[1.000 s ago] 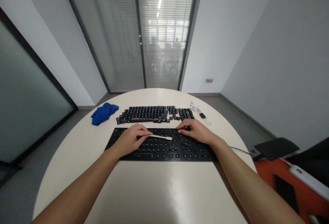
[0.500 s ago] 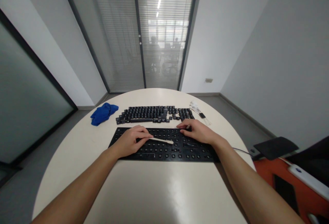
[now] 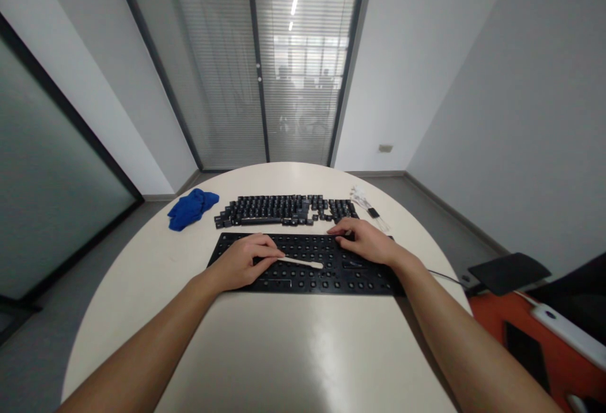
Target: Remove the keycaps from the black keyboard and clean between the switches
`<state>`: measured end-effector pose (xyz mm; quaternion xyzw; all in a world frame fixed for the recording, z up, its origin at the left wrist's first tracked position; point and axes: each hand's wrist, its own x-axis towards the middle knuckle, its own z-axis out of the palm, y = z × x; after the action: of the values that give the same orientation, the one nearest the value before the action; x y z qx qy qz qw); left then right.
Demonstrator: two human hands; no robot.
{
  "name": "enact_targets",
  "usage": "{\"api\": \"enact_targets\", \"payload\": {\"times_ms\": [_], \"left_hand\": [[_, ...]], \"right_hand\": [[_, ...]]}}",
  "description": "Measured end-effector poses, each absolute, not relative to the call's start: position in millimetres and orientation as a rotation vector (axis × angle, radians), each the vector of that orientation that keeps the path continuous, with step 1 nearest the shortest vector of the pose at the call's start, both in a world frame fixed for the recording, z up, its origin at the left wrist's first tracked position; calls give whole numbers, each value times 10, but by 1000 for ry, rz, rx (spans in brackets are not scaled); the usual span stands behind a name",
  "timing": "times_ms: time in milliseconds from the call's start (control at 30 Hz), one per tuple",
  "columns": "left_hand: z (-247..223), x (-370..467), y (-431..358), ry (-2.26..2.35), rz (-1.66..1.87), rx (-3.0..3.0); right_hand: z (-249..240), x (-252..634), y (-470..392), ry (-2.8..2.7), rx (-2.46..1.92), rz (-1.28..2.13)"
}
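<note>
A black keyboard base [image 3: 303, 283] without keycaps lies flat on the white round table. My left hand [image 3: 249, 261] rests over its left part and pinches a thin cream-coloured stick [image 3: 303, 263]; the stick's wider tip points right, over the middle of the base. Over the upper right part of the base is my right hand [image 3: 362, 239], its thumb and forefinger a little apart with nothing visible between them. Loose black keycaps [image 3: 269, 206] lie in rows just beyond the base.
A crumpled blue cloth [image 3: 192, 208] lies at the table's [image 3: 265, 350] far left. Back right is a small black and white item [image 3: 374, 213] with thin strands. Beside the table's right edge, a white power strip [image 3: 568, 334] rests on an orange surface [image 3: 492, 318].
The keyboard base has shifted slightly to the right, its left edge most visibly. The stick's tip has moved slightly right and nearer to me, still in my left hand.
</note>
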<state>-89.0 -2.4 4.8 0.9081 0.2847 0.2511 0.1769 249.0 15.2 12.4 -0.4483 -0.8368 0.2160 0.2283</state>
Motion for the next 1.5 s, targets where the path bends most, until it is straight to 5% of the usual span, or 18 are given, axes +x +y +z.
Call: {"api": "enact_targets", "payload": {"times_ms": [1500], "left_hand": [[94, -770, -148, 735, 708, 2499]], "right_hand": [[92, 2505, 178, -2307, -1230, 599]]}}
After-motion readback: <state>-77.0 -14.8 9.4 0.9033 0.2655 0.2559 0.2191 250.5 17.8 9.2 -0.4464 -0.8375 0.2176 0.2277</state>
